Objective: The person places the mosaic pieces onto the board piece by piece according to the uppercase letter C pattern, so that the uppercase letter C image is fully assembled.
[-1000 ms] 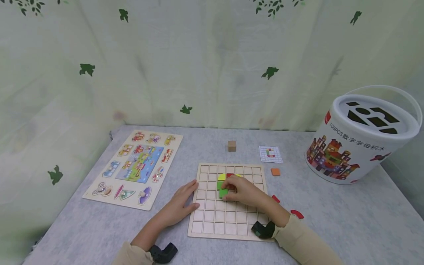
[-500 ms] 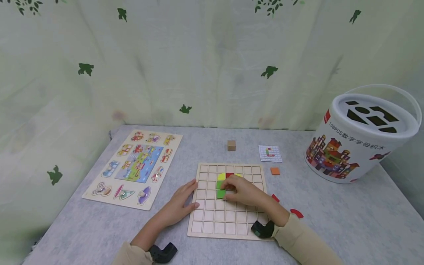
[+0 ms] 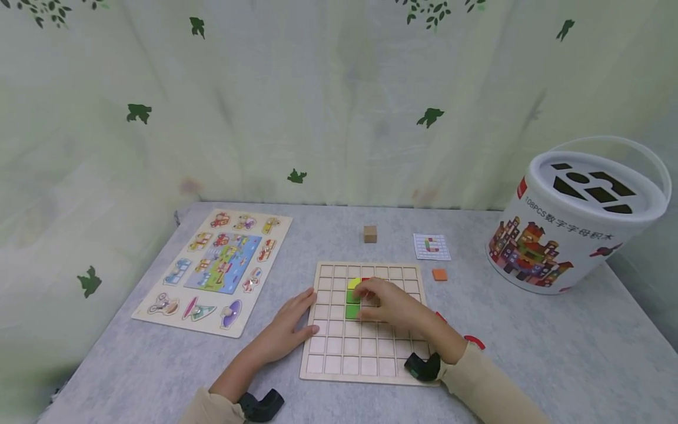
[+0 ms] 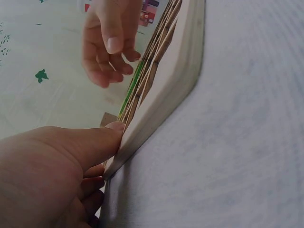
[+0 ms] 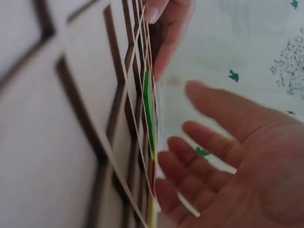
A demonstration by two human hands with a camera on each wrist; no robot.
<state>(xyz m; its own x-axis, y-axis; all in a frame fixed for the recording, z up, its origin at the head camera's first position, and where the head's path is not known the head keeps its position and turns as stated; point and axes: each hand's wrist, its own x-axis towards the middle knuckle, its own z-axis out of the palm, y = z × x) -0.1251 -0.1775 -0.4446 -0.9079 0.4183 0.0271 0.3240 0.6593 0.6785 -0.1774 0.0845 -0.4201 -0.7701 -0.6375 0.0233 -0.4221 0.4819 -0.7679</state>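
A square wooden grid board (image 3: 310,358) lies on the table. My left hand (image 3: 288,325) rests at its left edge, with thumb and fingertips touching the rim. Over the board's upper middle is my right hand (image 3: 394,305), fingers loosely bent; in the right wrist view nothing sits between them. Beside its fingertips, two green tiles (image 3: 352,311) fill cells one above the other. A yellow tile (image 3: 354,284) is in the cell above, with a red tile (image 3: 365,279) to its right. The right hand covers the cells farther right.
A pattern card (image 3: 432,247), an orange tile (image 3: 439,275) and a wooden cube (image 3: 370,234) lie beyond the board. A curved red piece (image 3: 475,341) is by the right forearm. A knobbed puzzle board (image 3: 212,268) lies left, a white bucket (image 3: 561,235) stands right.
The right hand's fingers have drawn slightly right, off the lower green tile, which now shows more fully. The left hand has stayed at the board's edge.
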